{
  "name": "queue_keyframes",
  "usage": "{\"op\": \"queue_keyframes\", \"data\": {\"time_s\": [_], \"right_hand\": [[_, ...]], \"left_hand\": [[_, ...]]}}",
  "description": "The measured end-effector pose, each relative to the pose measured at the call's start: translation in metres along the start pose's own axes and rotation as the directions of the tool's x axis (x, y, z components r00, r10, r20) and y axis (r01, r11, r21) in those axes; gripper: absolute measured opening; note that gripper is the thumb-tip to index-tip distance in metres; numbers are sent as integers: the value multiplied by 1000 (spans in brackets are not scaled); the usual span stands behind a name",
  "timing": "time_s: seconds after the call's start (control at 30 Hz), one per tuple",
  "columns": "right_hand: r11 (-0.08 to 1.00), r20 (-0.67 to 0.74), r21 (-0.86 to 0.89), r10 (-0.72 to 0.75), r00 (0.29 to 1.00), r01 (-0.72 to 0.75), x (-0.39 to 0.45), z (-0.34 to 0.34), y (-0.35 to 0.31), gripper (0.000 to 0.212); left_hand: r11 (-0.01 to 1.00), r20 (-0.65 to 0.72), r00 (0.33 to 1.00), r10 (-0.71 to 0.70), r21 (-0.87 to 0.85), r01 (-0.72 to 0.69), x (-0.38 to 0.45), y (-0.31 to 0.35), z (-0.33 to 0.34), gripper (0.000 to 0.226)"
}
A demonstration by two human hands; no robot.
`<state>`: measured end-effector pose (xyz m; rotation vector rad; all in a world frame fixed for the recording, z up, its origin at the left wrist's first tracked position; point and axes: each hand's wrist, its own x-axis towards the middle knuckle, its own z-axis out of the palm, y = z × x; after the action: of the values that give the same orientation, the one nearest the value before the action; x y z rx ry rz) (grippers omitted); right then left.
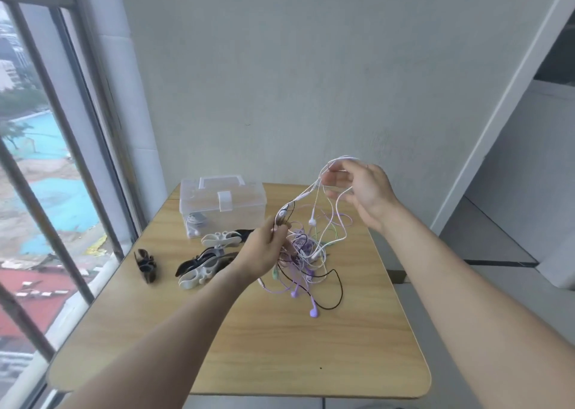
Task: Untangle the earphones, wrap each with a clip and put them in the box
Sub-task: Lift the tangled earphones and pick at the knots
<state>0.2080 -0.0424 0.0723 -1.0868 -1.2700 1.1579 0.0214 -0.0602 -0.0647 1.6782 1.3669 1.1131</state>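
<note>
A tangle of earphones (303,253) in white, purple, black and green hangs over the wooden table (249,331). My left hand (264,247) grips the bundle at its upper left. My right hand (357,191) is raised higher and to the right, pinching a loop of the white earphone cable (317,187) and pulling it up out of the tangle. Purple earbuds (312,310) dangle onto the tabletop. White and black cable clips (205,262) lie left of the tangle. The clear plastic box (222,203) stands closed at the back with an earphone inside.
One black clip (145,264) lies apart near the table's left edge. A window with metal bars (46,159) runs along the left. A grey wall stands just behind the table. The table's right edge drops to a tiled floor.
</note>
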Motion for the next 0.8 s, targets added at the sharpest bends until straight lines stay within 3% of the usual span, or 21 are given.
{"op": "queue_keyframes", "data": {"time_s": [0.2, 0.27, 0.33, 0.37, 0.47, 0.6, 0.8], "right_hand": [[996, 22, -10, 86, 996, -85, 6, -9, 6, 28], [997, 9, 9, 75, 997, -75, 7, -6, 5, 29], [995, 81, -46, 97, 992, -94, 6, -4, 4, 31], [990, 128, -93, 119, 985, -107, 6, -2, 3, 32], [969, 210, -207, 181, 961, -137, 3, 6, 4, 37], [966, 192, -230, 165, 968, -119, 1, 14, 3, 45], [982, 74, -191, 16, 997, -1, 3, 14, -3, 43]], "left_hand": [[995, 68, 994, -85, -51, 89, 6, 1, -12, 58], [995, 73, 996, -58, -80, 63, 4, 3, -18, 43], [996, 40, 998, -41, -76, 44, 4, 6, -22, 17], [998, 20, 999, -33, -57, 34, 3, 8, -25, 14], [997, 29, 999, -34, -68, 36, 4, 15, -32, 11], [981, -20, 996, -91, -177, 86, 2, 19, -36, 12], [995, -1, 995, -99, -8, 99, -5, 14, -44, 14]]}}
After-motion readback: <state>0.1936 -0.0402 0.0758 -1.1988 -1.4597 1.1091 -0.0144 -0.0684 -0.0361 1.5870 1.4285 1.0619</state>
